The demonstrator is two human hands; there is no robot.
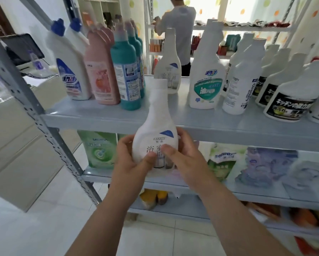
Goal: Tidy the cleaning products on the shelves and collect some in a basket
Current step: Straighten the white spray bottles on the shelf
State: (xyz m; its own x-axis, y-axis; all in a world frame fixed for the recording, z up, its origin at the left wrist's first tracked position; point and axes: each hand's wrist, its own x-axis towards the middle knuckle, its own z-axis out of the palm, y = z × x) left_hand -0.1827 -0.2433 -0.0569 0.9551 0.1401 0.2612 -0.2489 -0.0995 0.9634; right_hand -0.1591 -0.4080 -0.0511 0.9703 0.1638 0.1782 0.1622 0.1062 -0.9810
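Left grip (134,159) & right grip (184,163), fingers curled, hold white bottle (156,137) upright, just in front of shelf (99,118).

Bare left forearm (107,215) and bare right forearm (229,215) fill the lower middle of the frame, ending in bare left hand (131,163) and right hand (184,163); 2 thumbnails trimmed short.

Blue-capped white bottle (70,71): 2. Pink bottle (101,74): 3, row blurred. Teal bottle (126,74): 3. Slim white bottle (155,137): 2. Green-label white bottle (206,78): 2. Vertical-text white bottle (236,89): at least 2, rear part hidden. Black-label white bottle (288,100): 4, approximate. Pouch (266,163) on lower shelf (96,175): 4. Person at back (175,24): 1.
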